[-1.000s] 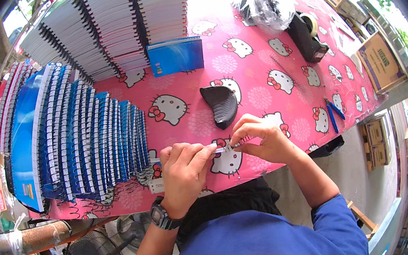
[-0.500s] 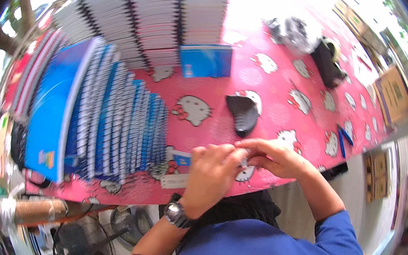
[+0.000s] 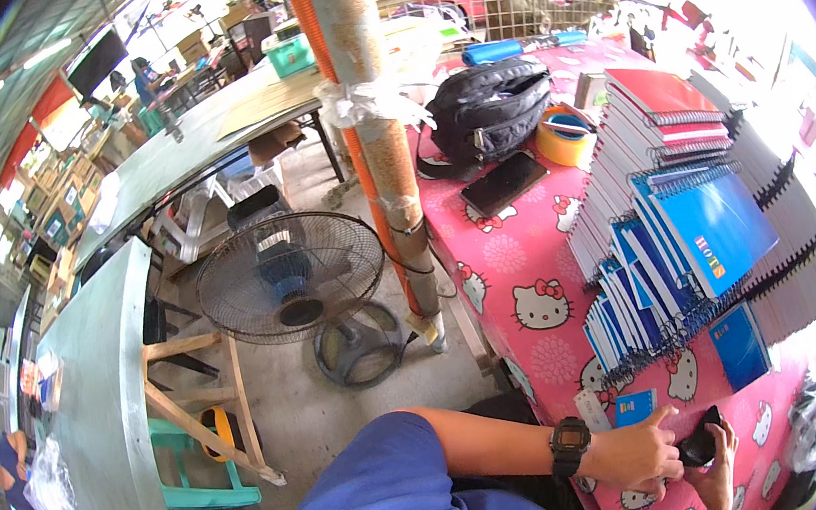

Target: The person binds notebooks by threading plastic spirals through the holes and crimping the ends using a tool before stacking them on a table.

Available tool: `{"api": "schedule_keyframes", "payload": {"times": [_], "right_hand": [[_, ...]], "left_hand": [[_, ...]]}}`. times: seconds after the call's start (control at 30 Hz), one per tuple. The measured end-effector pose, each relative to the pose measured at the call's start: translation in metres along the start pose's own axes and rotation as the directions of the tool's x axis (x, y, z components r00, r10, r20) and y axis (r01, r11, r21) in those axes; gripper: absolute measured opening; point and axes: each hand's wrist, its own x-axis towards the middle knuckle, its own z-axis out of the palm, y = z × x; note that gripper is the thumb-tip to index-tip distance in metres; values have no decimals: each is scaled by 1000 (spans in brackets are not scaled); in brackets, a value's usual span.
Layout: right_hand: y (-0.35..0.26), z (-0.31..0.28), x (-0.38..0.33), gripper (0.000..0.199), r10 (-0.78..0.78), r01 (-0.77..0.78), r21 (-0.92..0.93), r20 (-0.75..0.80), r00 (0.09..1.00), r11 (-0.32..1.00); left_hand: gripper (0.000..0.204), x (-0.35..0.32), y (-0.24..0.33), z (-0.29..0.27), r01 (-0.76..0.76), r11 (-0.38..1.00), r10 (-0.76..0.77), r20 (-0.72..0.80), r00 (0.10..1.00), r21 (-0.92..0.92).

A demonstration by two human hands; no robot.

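Note:
My left hand [image 3: 632,456], with a black watch [image 3: 571,446] on its wrist, is over the near edge of the pink table. Its index finger stretches out and the others bend, with nothing visible between them. Close beside it, my right hand [image 3: 719,471] has its fingers around a dark, curved black object [image 3: 699,439] whose kind I cannot make out. Just beyond my left hand lie a small blue booklet [image 3: 636,408] and a pale strip [image 3: 592,409]. Blue spiral notebooks [image 3: 712,230] lean in a row farther off, with a smaller blue notebook [image 3: 739,346] near them.
On the pink table [image 3: 546,350] are a black backpack [image 3: 492,109], a phone [image 3: 506,183], a yellow tape roll [image 3: 564,141], red notebooks [image 3: 661,93] and a clear plastic bag [image 3: 810,426]. Left of it stand a rusty post [image 3: 382,157], a fan [image 3: 291,273] and a green stool [image 3: 209,497].
The view has swung left, bringing the fan, post and backpack into sight. My hands have parted slightly, and the black object that lay on the table is now in my right hand.

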Motion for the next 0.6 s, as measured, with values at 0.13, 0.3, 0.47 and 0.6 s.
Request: {"api": "schedule_keyframes", "payload": {"times": [0.13, 0.3, 0.47, 0.6], "right_hand": [[-29, -5, 15, 51, -180, 161, -104, -211, 961, 981], [-31, -7, 16, 38, -245, 257, 52, -172, 954, 965], [-23, -15, -26, 44, -87, 111, 322, -89, 992, 940], [-35, -5, -20, 44, 9, 24, 430, -75, 997, 902]], "left_hand": [[24, 10, -10, 14, -89, 982, 90, 1, 996, -168], [26, 15, -12, 11, -106, 993, 104, -49, 993, -43], [25, 8, -41, 7, -58, 998, 61, -96, 993, 31], [24, 6, -33, 22, -11, 999, 19, -178, 984, 42]]}}
